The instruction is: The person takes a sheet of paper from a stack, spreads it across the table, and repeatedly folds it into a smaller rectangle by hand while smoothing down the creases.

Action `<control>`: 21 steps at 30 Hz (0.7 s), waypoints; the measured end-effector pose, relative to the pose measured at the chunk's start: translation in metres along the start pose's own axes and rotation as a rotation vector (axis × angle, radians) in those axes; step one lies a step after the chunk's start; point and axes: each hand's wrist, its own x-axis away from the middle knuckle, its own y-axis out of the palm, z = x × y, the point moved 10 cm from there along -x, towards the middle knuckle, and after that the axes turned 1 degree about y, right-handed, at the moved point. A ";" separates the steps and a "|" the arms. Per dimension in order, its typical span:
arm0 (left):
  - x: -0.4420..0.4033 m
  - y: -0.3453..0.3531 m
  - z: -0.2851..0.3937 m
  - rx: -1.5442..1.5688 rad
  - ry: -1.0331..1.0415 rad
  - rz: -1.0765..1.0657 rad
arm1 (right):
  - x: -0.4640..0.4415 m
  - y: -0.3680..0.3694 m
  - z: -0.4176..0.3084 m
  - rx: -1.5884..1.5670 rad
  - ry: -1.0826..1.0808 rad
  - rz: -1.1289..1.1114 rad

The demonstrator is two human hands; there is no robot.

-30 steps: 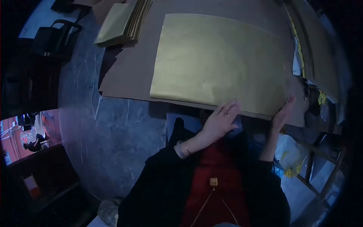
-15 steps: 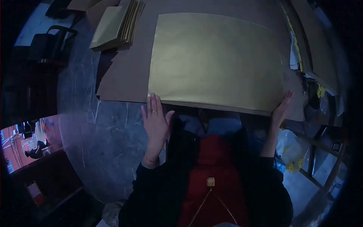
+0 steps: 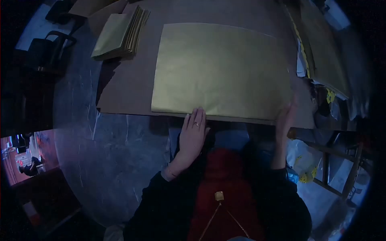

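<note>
A large gold-coloured paper sheet (image 3: 221, 68) lies flat on the brown board (image 3: 124, 90) in front of me. My left hand (image 3: 193, 134) rests its outstretched fingertips on the sheet's near edge, left of the middle; a ring shows on one finger. At the near right corner, my right hand (image 3: 284, 118) touches or hovers by the edge, smeared by motion, with its fingers pointing away from me. Whether its fingers press on the paper I cannot tell.
A stack of folded gold paper (image 3: 118, 34) stands at the board's far left. Cardboard and paper scraps (image 3: 321, 60) line the right side. Below right are a plastic bag (image 3: 299, 154) and a wooden frame (image 3: 327, 186). A dark chair (image 3: 42, 50) stands at left.
My left hand has slid right along the near edge, away from the sheet's left corner. My right hand stays near the right corner, now blurred. The whole view has shifted slightly.
</note>
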 end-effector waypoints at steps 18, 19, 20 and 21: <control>0.005 0.008 -0.003 -0.175 -0.070 -0.090 | 0.083 0.009 -0.012 0.499 -0.120 -0.202; 0.005 0.005 -0.001 -0.201 -0.065 -0.091 | 0.079 -0.008 0.015 0.507 -0.054 -0.077; 0.006 0.006 0.000 -0.201 -0.059 -0.090 | 0.075 -0.014 0.029 0.508 -0.050 -0.073; 0.007 0.007 0.000 -0.208 -0.063 -0.072 | 0.069 -0.026 0.038 0.547 -0.002 -0.021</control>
